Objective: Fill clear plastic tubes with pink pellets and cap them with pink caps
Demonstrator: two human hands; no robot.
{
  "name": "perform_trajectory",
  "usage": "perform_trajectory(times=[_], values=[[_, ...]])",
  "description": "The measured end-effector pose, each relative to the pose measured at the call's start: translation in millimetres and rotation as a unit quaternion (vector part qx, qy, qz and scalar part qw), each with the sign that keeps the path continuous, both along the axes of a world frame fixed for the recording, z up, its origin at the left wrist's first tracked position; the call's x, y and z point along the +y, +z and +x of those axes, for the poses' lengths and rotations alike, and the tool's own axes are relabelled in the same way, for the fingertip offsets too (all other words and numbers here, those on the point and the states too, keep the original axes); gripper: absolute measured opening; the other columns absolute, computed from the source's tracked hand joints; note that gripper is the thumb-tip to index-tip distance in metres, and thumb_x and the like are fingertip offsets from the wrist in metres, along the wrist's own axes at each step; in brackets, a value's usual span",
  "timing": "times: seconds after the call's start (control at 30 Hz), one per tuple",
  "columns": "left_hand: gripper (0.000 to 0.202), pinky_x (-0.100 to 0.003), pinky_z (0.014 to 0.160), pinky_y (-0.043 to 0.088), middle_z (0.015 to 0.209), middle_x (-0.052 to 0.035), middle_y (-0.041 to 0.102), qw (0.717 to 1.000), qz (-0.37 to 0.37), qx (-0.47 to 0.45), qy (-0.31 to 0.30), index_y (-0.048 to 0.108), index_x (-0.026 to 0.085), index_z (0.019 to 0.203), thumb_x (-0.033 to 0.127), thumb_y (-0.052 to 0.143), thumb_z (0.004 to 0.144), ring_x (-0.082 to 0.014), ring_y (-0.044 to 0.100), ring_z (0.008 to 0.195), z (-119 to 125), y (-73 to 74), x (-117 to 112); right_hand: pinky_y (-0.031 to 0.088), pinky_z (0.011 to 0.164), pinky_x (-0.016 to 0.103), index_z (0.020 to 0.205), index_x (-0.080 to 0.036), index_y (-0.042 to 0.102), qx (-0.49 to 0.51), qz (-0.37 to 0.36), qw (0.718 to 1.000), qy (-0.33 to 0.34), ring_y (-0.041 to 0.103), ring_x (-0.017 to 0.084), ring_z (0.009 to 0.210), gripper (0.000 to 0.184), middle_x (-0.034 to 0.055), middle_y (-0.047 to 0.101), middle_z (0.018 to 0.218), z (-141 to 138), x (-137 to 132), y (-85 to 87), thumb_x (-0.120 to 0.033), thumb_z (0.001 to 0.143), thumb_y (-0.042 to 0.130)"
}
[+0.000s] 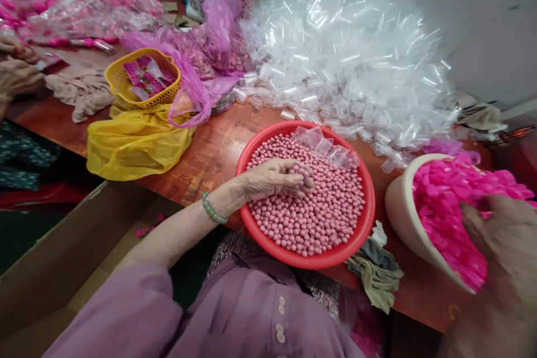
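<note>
My left hand [274,177], palm partly up, is over the red basin [368,210] of round pink beads [310,224]. Its fingers curl round some of the pink beads [300,171], which look slightly greyed, perhaps through clear plastic; I cannot tell for sure. Several small clear plastic cases [323,146] lie on the beads at the basin's far side. To the right, my right hand [503,240] is at the white bucket [405,207] of bright pink plastic pieces [451,196]. Motion blurs it, and its fingertips are not clear.
A large heap of clear plastic cases [348,50] lies against the wall. Leftward are a yellow basket [145,103], a yellow bag [138,142] and a purple bag [222,17]. Cloths [377,277] hang at the table edge. Another person's hands [17,70] show far left.
</note>
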State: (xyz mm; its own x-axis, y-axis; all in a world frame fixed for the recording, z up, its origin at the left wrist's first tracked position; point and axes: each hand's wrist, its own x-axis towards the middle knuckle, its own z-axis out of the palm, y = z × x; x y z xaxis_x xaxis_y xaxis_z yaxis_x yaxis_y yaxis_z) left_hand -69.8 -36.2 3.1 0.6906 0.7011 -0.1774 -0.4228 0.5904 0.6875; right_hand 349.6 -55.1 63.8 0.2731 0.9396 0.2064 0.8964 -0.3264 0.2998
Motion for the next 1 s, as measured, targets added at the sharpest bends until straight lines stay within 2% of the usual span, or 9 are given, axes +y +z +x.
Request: perform_trajectory(times=[0.07, 0.13, 0.17, 0.27, 0.33, 0.43, 0.7, 0.9, 1.0], values=[[0.035, -0.030, 0.084, 0.057, 0.095, -0.0090, 0.075, 1.000, 0.007, 0.003, -0.008, 0.066, 0.013, 0.096, 0.031, 0.086, 0.074, -0.0167, 0.072, 0.090, 0.6, -1.0, 0.2, 0.053, 0.076, 0.048, 0.096, -0.026, 0.065, 0.183, 0.112, 0.977, 0.023, 0.068, 0.034, 0.099, 0.018, 0.0248, 0.071, 0.105, -32.3, -4.3, 12.8, -0.039, 0.089, 0.054], [0.037, -0.030, 0.082, 0.057, 0.094, -0.0081, 0.075, 1.000, 0.011, -0.001, -0.011, 0.066, 0.013, 0.097, 0.033, 0.087, 0.073, -0.0159, 0.072, 0.088, 0.9, -2.2, 0.2, 0.056, 0.082, 0.044, 0.093, -0.029, 0.065, 0.404, 0.146, 0.896, 0.110, 0.070, 0.027, 0.095, 0.013, 0.0142, 0.071, 0.110, -77.4, -3.4, 18.2, -0.039, 0.085, 0.064], [0.038, -0.029, 0.081, 0.057, 0.094, -0.0078, 0.074, 1.000, 0.012, -0.004, -0.010, 0.066, 0.013, 0.098, 0.033, 0.087, 0.073, -0.0154, 0.072, 0.087, 0.9, -2.7, 0.0, 0.056, 0.086, 0.043, 0.091, -0.028, 0.067, 0.482, 0.093, 0.856, 0.160, 0.070, 0.025, 0.092, 0.015, 0.0091, 0.072, 0.107, -101.8, -0.7, 17.9, -0.038, 0.080, 0.070], [0.040, -0.029, 0.078, 0.056, 0.092, -0.0076, 0.074, 1.000, 0.013, -0.008, -0.008, 0.065, 0.012, 0.101, 0.033, 0.086, 0.074, -0.0149, 0.071, 0.084, 1.0, -4.0, -0.9, 0.060, 0.081, 0.039, 0.118, -0.030, 0.066, 0.673, -0.045, 0.696, 0.246, 0.068, 0.019, 0.082, 0.043, 0.0014, 0.071, 0.094, -166.3, 13.1, 9.5, -0.038, 0.078, 0.079], [0.038, -0.028, 0.077, 0.055, 0.090, -0.0073, 0.073, 1.000, 0.019, -0.011, -0.011, 0.066, 0.012, 0.101, 0.033, 0.085, 0.076, -0.0143, 0.071, 0.081, 1.0, -4.3, -1.4, 0.060, 0.076, 0.035, 0.106, -0.027, 0.072, 0.705, -0.096, 0.642, 0.285, 0.067, 0.018, 0.079, 0.030, 0.0010, 0.071, 0.088, -193.0, 22.4, 3.7, -0.042, 0.080, 0.078], [0.040, -0.028, 0.077, 0.055, 0.088, -0.0062, 0.072, 0.999, 0.030, -0.027, -0.028, 0.067, 0.013, 0.101, 0.035, 0.086, 0.074, -0.0134, 0.070, 0.077, 0.0, -4.5, -0.7, 0.057, 0.077, 0.034, 0.095, -0.026, 0.077, 0.691, -0.145, 0.636, 0.310, 0.067, 0.018, 0.080, 0.022, 0.0013, 0.072, 0.084, -207.5, 31.7, 0.7, -0.046, 0.086, 0.074], [0.039, -0.029, 0.072, 0.056, 0.087, -0.0062, 0.072, 0.998, 0.021, -0.037, -0.051, 0.064, 0.012, 0.097, 0.036, 0.085, 0.075, -0.0140, 0.070, 0.072, -4.8, -5.9, 2.6, 0.052, 0.075, 0.030, 0.091, -0.023, 0.082, 0.643, -0.218, 0.644, 0.354, 0.068, 0.017, 0.078, 0.026, 0.0025, 0.077, 0.083, -204.2, 45.2, -2.3, -0.048, 0.085, 0.074], [0.038, -0.029, 0.071, 0.055, 0.086, -0.0069, 0.071, 0.999, 0.027, -0.010, -0.041, 0.065, 0.013, 0.096, 0.038, 0.084, 0.075, -0.0150, 0.070, 0.073, -5.7, -4.2, 2.4, 0.052, 0.077, 0.029, 0.091, -0.024, 0.081, 0.634, -0.158, 0.670, 0.352, 0.066, 0.016, 0.079, 0.024, 0.0011, 0.075, 0.085, -211.3, 48.8, -11.3, -0.047, 0.085, 0.075], [0.039, -0.028, 0.072, 0.054, 0.087, -0.0069, 0.071, 0.999, 0.018, -0.005, -0.039, 0.066, 0.012, 0.097, 0.036, 0.086, 0.074, -0.0143, 0.070, 0.074, -5.8, -1.5, 2.5, 0.055, 0.079, 0.030, 0.092, -0.025, 0.078, 0.699, -0.116, 0.647, 0.282, 0.067, 0.016, 0.080, 0.024, -0.0001, 0.074, 0.083, -215.0, 45.2, -17.4, -0.046, 0.082, 0.078]])
